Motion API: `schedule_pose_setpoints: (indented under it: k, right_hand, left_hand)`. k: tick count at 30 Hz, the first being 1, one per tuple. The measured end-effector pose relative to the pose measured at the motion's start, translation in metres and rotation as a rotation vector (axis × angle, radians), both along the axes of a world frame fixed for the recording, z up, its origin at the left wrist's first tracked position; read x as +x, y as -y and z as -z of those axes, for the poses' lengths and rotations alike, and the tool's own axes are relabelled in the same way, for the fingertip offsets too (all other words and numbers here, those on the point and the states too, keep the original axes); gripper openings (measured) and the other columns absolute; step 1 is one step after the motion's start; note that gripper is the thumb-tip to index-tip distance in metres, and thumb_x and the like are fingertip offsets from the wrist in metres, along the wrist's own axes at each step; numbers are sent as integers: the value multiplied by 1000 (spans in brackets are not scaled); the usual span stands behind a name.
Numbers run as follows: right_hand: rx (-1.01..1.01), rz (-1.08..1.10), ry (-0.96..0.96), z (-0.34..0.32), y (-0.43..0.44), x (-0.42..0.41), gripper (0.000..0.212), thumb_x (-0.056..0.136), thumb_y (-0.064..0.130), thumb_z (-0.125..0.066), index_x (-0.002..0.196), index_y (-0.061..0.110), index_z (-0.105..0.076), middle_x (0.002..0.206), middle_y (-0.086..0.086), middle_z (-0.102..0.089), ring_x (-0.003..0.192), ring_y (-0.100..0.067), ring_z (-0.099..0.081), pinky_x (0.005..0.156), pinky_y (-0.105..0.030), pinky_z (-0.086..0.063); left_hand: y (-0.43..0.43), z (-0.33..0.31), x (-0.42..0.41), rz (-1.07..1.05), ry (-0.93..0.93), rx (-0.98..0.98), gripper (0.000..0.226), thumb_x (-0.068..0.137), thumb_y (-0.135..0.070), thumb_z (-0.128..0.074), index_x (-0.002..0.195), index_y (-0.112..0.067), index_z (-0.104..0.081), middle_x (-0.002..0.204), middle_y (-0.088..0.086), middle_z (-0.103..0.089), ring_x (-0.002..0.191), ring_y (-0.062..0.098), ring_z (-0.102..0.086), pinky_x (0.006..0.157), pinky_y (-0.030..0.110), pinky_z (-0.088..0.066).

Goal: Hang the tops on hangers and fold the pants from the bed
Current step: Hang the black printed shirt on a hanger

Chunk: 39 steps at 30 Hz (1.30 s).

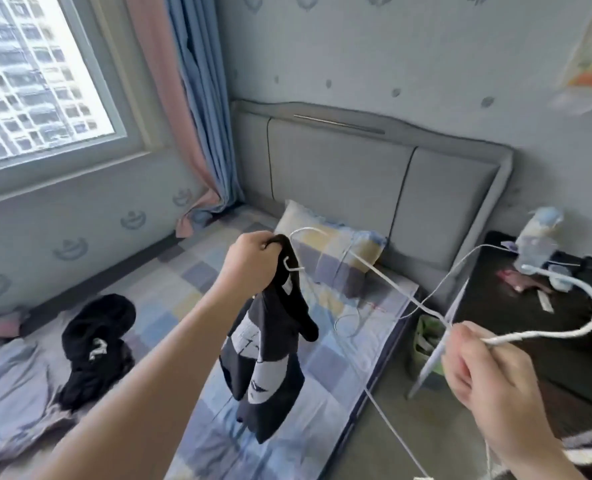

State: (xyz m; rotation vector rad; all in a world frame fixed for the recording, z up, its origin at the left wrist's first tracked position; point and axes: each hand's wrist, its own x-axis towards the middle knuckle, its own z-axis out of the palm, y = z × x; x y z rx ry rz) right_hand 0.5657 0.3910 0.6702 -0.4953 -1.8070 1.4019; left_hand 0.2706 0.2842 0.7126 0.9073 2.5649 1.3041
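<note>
Pale blue-grey wallpaper with small printed motifs (408, 57) covers the bedroom walls; a large white-framed window (34, 74) on the left looks onto a tower block; beside it hang a pink curtain (159, 81) and a blue curtain (204, 98), both reaching down to the mattress; the bed (190, 282), spread with a checked sheet of blue, grey and yellow squares, fills the middle and lower left; a padded grey fabric headboard (339, 174) stands against the far wall; a dark bedside cabinet (516, 327) sits to the right of the bed with small blurred items on top; a rumpled grey-lilac quilt (7, 393) lies at the lower left; a checked pillow (332, 251) leans at the foot of the headboard; a crumpled black garment with a white mark (97, 344) rests on the sheet near the quilt; the dark grey top with white printed panels (266, 358) hangs in the air above the bed, bunched at its collar; the thin white wire hanger (391, 289) slants from beside that collar across to the right, its hook curving over the cabinet; the left hand (249, 265) grips the top's collar in curled fingers; the right hand (485, 372) pinches the hanger just below the hook.
</note>
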Motion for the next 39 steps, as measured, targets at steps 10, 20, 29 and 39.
schedule_pose_setpoints:
  k: [10,20,29,39]
  right_hand:
    - [-41,-55,247,74,52,-18,52,99,40,-45,53,17,-36,48,5,-33,44,-11,-31,47,-20,-29]
    - [-26,-120,334,70,57,-14,51,105,34,-39,56,19,-38,52,9,-31,48,-10,-29,47,-25,-26]
    - [90,-152,379,72,56,-11,46,102,31,-44,60,18,-31,50,2,-28,46,-10,-26,45,-25,-24]
    - [16,-160,343,76,72,-60,49,104,25,-50,58,22,-32,50,11,-33,49,-4,-30,49,-26,-27]
  left_hand:
    - [72,100,1,-177,292,29,27,92,-10,-52,80,-10,-76,59,-6,-63,53,10,-53,50,21,-42]
    - [84,111,24,-174,379,44,28,91,-12,-51,81,-11,-77,56,9,-56,49,12,-43,53,28,-35]
    - [79,98,41,-29,293,-83,31,95,-9,-52,77,-17,-75,61,6,-65,44,5,-45,44,18,-36]
    - [63,64,106,346,96,-192,30,91,-11,-54,91,-29,-77,82,-8,-69,75,7,-63,68,28,-54]
